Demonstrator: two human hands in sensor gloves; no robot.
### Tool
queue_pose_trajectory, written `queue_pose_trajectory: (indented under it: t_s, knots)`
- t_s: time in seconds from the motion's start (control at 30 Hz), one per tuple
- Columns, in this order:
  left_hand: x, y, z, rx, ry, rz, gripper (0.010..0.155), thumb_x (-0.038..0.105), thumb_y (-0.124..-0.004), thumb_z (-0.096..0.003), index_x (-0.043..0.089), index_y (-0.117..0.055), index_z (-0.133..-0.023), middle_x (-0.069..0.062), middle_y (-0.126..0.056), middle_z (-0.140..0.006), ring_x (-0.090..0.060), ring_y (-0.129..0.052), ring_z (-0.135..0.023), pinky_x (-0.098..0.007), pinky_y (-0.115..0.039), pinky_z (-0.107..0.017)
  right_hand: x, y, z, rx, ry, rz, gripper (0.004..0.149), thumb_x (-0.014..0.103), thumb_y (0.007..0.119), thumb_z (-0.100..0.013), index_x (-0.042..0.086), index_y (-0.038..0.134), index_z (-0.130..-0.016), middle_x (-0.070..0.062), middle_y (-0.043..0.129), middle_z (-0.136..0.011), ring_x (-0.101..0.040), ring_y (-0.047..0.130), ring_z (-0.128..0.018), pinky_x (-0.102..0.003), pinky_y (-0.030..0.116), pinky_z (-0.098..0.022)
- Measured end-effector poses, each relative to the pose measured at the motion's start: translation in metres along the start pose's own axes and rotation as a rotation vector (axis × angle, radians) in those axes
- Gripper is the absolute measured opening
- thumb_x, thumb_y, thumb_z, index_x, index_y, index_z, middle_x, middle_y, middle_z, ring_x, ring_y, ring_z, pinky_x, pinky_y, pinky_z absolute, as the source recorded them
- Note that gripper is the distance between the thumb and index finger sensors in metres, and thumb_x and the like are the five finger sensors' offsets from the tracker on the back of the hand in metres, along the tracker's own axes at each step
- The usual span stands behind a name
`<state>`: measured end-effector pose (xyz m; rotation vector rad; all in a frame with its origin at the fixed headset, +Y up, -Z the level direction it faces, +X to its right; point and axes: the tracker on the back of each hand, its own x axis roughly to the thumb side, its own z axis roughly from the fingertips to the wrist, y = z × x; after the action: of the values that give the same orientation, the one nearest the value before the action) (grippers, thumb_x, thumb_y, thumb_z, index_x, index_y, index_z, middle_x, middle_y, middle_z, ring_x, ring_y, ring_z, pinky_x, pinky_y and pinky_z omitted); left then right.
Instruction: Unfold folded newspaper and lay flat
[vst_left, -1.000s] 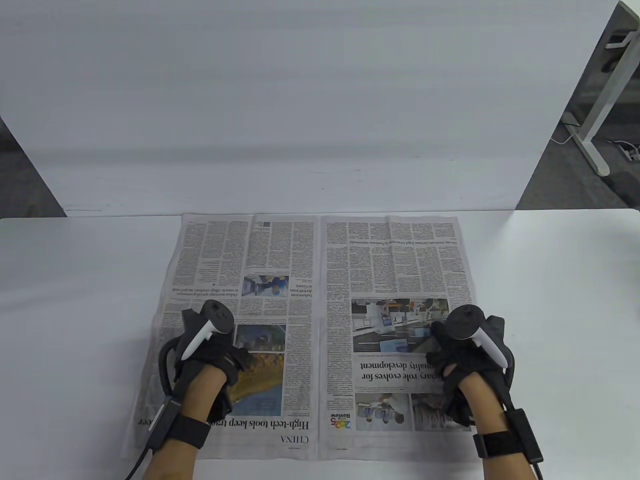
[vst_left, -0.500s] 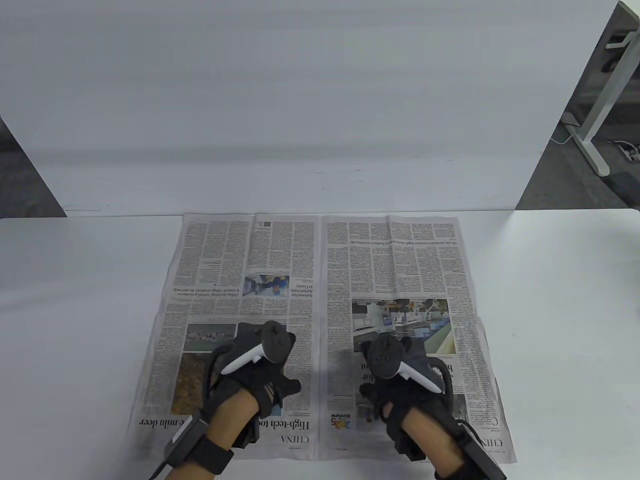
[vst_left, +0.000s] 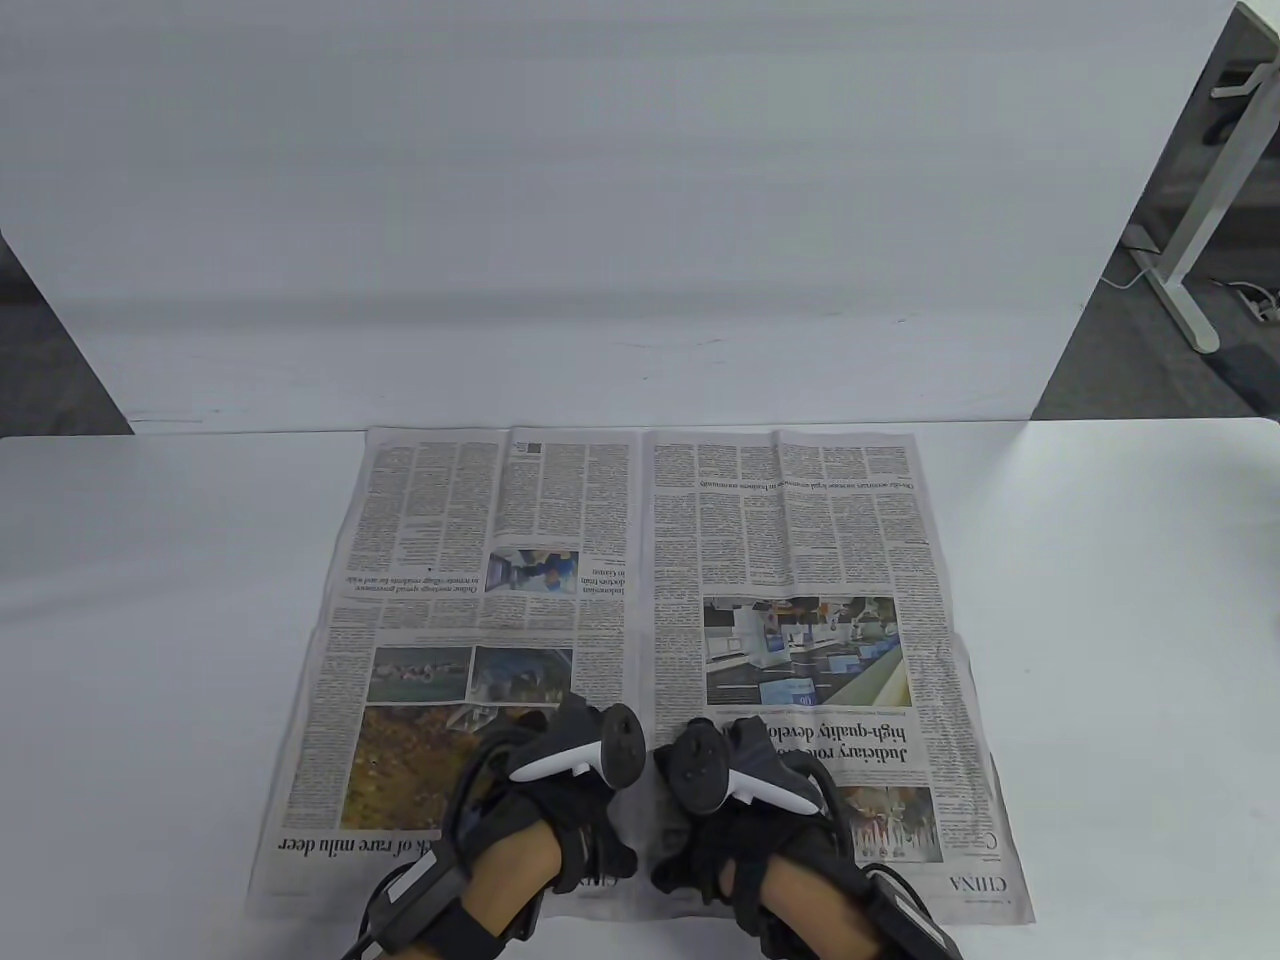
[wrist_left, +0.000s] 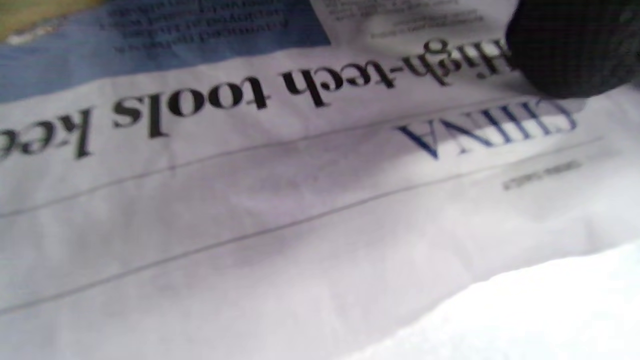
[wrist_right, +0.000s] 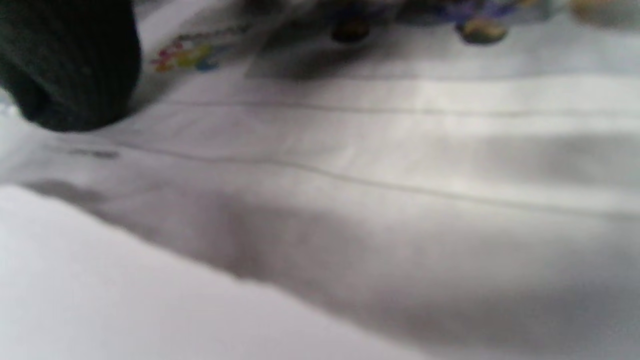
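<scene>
The newspaper (vst_left: 800, 520) lies open as a two-page spread on the white table (vst_left: 150, 600), with its centre fold running away from me. My left hand (vst_left: 560, 800) rests on the left page just beside the fold, near the paper's near edge. My right hand (vst_left: 745, 815) rests on the right page just across the fold, so the two hands sit side by side. The left wrist view shows a gloved fingertip (wrist_left: 575, 50) touching the printed page (wrist_left: 250, 200). The right wrist view shows a fingertip (wrist_right: 70, 65) on the paper (wrist_right: 400, 150). Neither hand grips anything.
A white backboard (vst_left: 600, 200) stands behind the table. A desk leg (vst_left: 1190, 250) stands on the floor at the far right. Bare table surface lies left and right of the paper, and shows in the wrist views (wrist_left: 575, 310) (wrist_right: 75, 280).
Both hands have slid from the outer sides of the pages inward to the centre fold and a little toward me. The paper has stayed in place.
</scene>
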<state>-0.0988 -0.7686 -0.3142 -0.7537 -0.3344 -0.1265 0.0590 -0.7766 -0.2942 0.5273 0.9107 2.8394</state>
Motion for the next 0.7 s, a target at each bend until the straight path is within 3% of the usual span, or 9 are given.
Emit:
queue_pose_trajectory:
  t_s: [0.5,0.7]
  knots:
    - [-0.018,-0.010,0.002,0.032,-0.033,0.039,0.107,0.068,-0.083,-0.0358,0.038,-0.001,-0.099,-0.008,0.014,-0.105,-0.063,0.003,-0.092,-0.087,-0.030,-0.061,-0.017,0.000,0.001,0.056,0.019,0.007,0.113,0.070,0.090,-0.031,0.033,0.011,-0.103,-0.012,-0.006,-0.108,-0.058,-0.003,-0.090,-0.093,0.031,-0.043]
    - [-0.038,-0.015,0.007,0.025,-0.033,0.042,0.107,0.067,-0.084,-0.0352,0.040,-0.002,-0.099,-0.006,0.014,-0.105,-0.062,0.004,-0.093,-0.087,-0.029,-0.061,-0.044,0.000,0.010,0.059,0.048,-0.016,0.113,0.070,0.090,-0.031,0.035,0.010,-0.102,-0.012,-0.008,-0.107,-0.058,-0.004,-0.090,-0.093,0.031,-0.043]
